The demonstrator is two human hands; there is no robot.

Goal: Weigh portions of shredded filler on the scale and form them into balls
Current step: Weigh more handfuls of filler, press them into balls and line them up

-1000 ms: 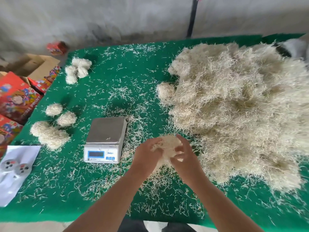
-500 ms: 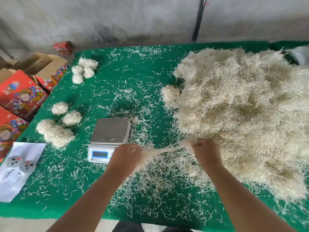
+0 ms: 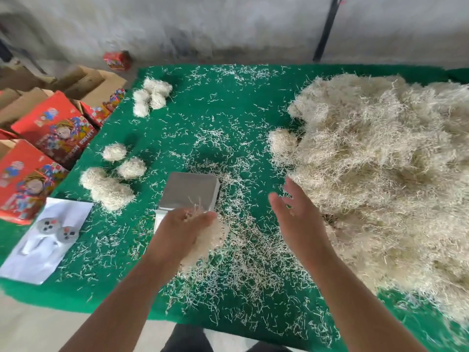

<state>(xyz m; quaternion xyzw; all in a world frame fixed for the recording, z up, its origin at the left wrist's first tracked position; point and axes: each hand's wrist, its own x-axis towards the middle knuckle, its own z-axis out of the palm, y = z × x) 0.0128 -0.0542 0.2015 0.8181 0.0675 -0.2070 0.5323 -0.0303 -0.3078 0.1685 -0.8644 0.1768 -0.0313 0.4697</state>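
Observation:
My left hand [image 3: 181, 231] grips a pale clump of shredded filler [image 3: 208, 241] just in front of the small scale [image 3: 190, 191], hiding the scale's front panel. The steel weighing plate is bare apart from a few strands. My right hand [image 3: 297, 212] hovers with straight fingers and holds nothing, at the near edge of the big heap of filler [image 3: 380, 174] on the right of the green table [image 3: 228, 105]. Formed balls lie at the left [image 3: 109, 184] and at the far left corner [image 3: 151, 96]. One ball [image 3: 283, 142] rests against the heap.
Loose strands litter the green cover around the scale. Red printed boxes [image 3: 50, 133] and open cardboard cartons stand off the table's left edge. A white sheet with two small grey pieces [image 3: 57, 231] lies at the near left corner. A dark pole leans at the back wall.
The hands pulled the clump apart, then my right hand let go and opened near the heap. My left hand moved left toward the scale with the clump.

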